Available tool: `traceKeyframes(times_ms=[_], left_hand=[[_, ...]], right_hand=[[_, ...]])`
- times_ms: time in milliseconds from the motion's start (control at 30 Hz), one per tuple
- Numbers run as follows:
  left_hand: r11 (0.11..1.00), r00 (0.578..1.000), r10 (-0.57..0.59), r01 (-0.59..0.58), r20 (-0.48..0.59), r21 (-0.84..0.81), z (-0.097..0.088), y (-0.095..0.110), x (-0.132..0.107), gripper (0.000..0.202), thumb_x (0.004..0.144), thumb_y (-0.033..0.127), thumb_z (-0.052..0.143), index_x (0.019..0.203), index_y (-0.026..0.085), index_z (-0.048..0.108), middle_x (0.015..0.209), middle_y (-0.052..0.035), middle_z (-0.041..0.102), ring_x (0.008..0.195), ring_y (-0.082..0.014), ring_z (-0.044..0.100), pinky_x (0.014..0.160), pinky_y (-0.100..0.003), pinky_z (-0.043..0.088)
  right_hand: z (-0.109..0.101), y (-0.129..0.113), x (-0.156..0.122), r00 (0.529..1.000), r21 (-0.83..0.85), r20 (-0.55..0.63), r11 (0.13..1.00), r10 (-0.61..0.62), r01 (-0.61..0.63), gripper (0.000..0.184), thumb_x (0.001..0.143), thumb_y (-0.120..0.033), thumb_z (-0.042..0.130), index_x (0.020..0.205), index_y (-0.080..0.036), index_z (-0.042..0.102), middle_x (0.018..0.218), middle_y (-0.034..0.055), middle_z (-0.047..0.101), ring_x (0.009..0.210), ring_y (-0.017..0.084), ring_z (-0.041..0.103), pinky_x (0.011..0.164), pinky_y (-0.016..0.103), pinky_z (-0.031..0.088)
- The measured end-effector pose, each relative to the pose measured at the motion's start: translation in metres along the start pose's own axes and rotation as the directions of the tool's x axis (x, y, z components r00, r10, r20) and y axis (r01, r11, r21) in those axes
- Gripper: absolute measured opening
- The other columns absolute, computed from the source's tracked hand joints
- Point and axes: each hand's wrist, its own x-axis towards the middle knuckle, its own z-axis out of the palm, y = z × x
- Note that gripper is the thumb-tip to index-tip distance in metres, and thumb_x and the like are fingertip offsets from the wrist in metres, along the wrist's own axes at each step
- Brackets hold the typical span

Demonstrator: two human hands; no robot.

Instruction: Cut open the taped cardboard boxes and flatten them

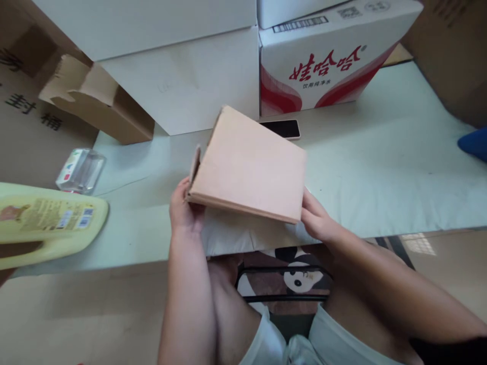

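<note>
A plain brown cardboard box [253, 170] is tilted above the near part of the covered surface. My left hand [184, 208] grips its left end, beside a small raised flap. Around the lower right corner, my right hand [315, 215] is closed on the box, its fingertips partly hidden behind it. Just beyond the box lies a dark-screened phone [287, 129], partly covered by it.
White cartons [213, 76] and a red-and-white water carton [323, 71] stand at the back. An open cardboard box [133, 116], a clear plastic container [81, 170] and a yellow bottle [76, 223] are at left. Something blue [474, 144] shows at right.
</note>
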Motion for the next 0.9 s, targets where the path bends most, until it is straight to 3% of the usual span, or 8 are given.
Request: traceKeyframes(times_ms=[133,233,433,633,900], left_hand=[[0.983,0.982,-0.181,0.182,-0.050,0.027,0.004,0.000,-0.005,0.028,0.060,0.039,0.075,0.078,0.020,0.067,0.072,-0.0015,0.068,0.068,-0.0156,0.063,0.048,-0.020,0.045],[0.977,0.979,-0.198,0.201,-0.044,0.068,0.010,0.002,-0.008,0.027,0.064,0.042,0.070,0.080,0.020,0.067,0.078,-0.0019,0.070,0.074,-0.0162,0.063,0.050,-0.020,0.044],[0.942,0.961,-0.272,0.276,-0.049,0.192,0.014,0.003,-0.012,0.032,0.071,0.047,0.063,0.085,0.018,0.068,0.086,-0.0056,0.072,0.079,-0.0191,0.065,0.047,-0.021,0.041],[0.919,0.948,-0.319,0.305,0.015,0.251,0.013,0.002,-0.014,0.040,0.082,0.049,0.053,0.103,0.019,0.070,0.112,-0.0078,0.074,0.108,-0.0255,0.066,0.063,-0.027,0.054],[0.860,0.923,-0.383,0.343,0.034,0.378,0.013,-0.001,-0.017,0.045,0.086,0.049,0.043,0.112,0.019,0.065,0.114,-0.0097,0.073,0.102,-0.0271,0.068,0.059,-0.030,0.054]], right_hand=[[0.001,0.000,-0.001,0.990,-0.198,0.040,0.970,-0.134,0.139,0.062,0.096,-0.052,0.051,0.153,-0.039,0.032,0.165,0.0031,0.027,0.148,0.030,0.034,0.121,0.054,0.032],[0.001,0.001,0.000,0.984,-0.267,0.064,0.947,-0.165,0.176,0.062,0.096,-0.046,0.053,0.153,-0.042,0.030,0.167,0.0012,0.020,0.151,0.031,0.028,0.122,0.057,0.029],[-0.001,0.001,0.001,0.986,-0.281,0.019,0.946,-0.163,0.161,0.059,0.096,-0.047,0.053,0.151,-0.042,0.034,0.164,0.0035,0.025,0.153,0.031,0.023,0.121,0.059,0.030],[-0.002,-0.003,0.001,0.986,-0.265,0.008,0.951,-0.165,0.162,0.053,0.095,-0.048,0.055,0.145,-0.040,0.043,0.160,0.0050,0.031,0.151,0.030,0.026,0.122,0.057,0.029],[-0.007,-0.007,0.000,0.982,-0.261,-0.010,0.949,-0.188,0.178,0.050,0.095,-0.048,0.055,0.144,-0.041,0.045,0.156,0.0065,0.037,0.147,0.029,0.035,0.118,0.057,0.035]])
